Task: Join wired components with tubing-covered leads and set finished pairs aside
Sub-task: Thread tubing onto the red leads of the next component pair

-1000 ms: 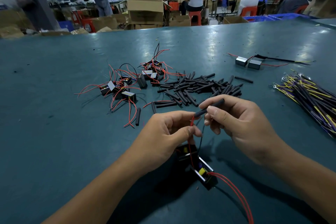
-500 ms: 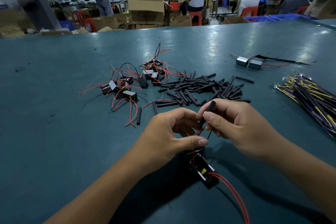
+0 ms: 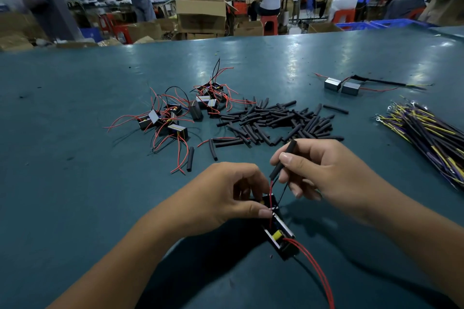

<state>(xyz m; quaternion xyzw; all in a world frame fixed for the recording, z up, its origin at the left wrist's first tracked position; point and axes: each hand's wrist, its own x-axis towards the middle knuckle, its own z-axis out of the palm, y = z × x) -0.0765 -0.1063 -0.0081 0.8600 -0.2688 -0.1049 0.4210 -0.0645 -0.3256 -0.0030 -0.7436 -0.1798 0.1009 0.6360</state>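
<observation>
My left hand (image 3: 226, 195) pins two small black box components (image 3: 278, 236) end to end on the green table, thumb on top. A yellow part shows inside the near box, and two red wires (image 3: 316, 273) trail toward me. My right hand (image 3: 326, 170) pinches a short black tubing piece (image 3: 283, 159), tilted, with a red and a black lead running from its lower end down to the boxes. A pile of loose black tubing pieces (image 3: 276, 123) lies beyond my hands. Several unjoined components with red wires (image 3: 173, 115) lie at the left. One joined pair (image 3: 341, 86) rests at the far right.
A bundle of yellow and purple wires (image 3: 431, 133) lies along the right edge. Stray tubing pieces (image 3: 190, 159) lie just ahead of my left hand. Beyond the table's far edge are cardboard boxes (image 3: 200, 15), red stools and seated people.
My right hand slid the tubing piece down over the leads and tilted it more upright. My left hand dropped from the wires onto the boxes, which now lie on the table.
</observation>
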